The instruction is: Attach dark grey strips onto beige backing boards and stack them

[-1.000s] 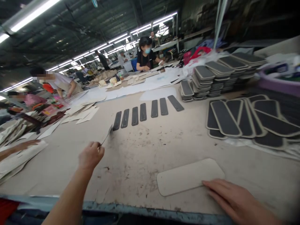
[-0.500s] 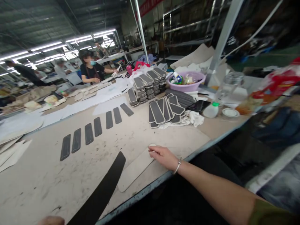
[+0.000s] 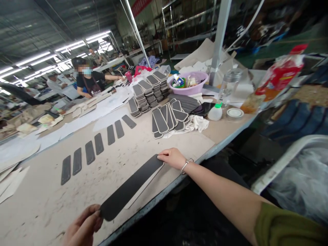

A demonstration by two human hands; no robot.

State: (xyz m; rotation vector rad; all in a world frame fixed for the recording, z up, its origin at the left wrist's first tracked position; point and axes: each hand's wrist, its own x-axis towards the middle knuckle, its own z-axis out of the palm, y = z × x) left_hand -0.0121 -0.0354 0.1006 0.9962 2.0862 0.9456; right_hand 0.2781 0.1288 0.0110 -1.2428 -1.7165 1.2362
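A long black strip with rounded ends stretches between my two hands. My left hand pinches its near end, low in the view. At the far end, my right hand, with a bracelet on the wrist, grips it between thumb and fingers. Beneath the strip lies a pale, light-coloured strip on the table, mostly covered, with one edge showing. Beyond my hands, several smaller dark pieces lie spaced out in a slanting row.
Stacks of dark, pale-edged pieces stand farther back, with loose ones in front. Nearby are a purple basin, a white cloth, a green-capped bottle and a glass jar. A masked co-worker sits across.
My left hand has come up into view with the black strip, which now lies over the pale strip. My right hand has gone from the pale strip to the black strip's far end.
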